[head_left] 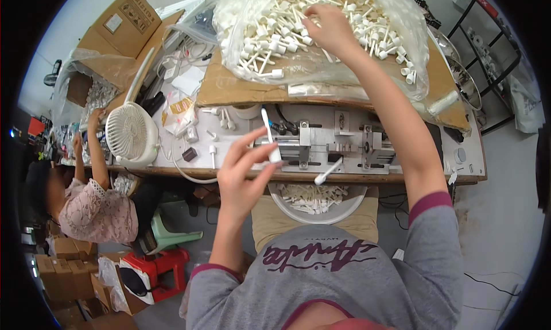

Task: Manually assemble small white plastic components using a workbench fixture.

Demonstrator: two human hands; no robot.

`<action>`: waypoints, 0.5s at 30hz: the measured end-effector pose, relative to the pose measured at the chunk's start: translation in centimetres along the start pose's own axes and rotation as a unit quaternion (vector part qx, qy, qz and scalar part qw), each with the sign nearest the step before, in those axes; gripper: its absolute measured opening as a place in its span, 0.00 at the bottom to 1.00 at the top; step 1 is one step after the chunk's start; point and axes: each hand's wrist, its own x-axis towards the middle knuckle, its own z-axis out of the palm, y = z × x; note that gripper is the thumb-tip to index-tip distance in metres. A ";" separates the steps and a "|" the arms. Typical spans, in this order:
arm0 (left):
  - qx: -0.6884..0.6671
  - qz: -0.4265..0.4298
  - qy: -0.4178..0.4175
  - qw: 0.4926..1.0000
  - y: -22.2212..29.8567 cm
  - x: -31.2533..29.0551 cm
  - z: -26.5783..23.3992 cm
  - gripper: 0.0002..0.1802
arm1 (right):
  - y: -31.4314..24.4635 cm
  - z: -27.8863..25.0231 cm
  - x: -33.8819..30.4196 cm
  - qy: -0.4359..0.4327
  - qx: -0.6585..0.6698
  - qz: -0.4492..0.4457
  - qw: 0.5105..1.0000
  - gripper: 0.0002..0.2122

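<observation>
Left hand (244,169) raised, grip pinching white stick (271,137) | right hand (327,25) outstretched, fingers closing in bag (321,37)

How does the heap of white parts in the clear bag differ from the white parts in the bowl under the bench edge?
The clear bag heap is large and lies on cardboard on the bench; the bowl holds a smaller pile below the bench edge. The right hand reaches into the bag; no hand touches the bowl. The left hand holds one white piece near the metal fixture. Both piles are white.
</observation>
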 end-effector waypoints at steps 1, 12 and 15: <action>0.029 0.003 -0.007 1.000 0.0 -1.0 -0.3 0.20 | -0.8 2.5 1.7 -0.030 -0.071 0.016 0.997 0.17; 0.005 -0.064 -0.076 0.995 -2.9 -8.2 1.7 0.18 | -9.3 11.3 8.6 -0.248 -0.202 0.073 0.945 0.40; -0.003 -0.057 -0.086 0.995 -3.4 -8.0 2.1 0.18 | -10.3 12.0 8.4 -0.268 -0.202 0.084 0.938 0.37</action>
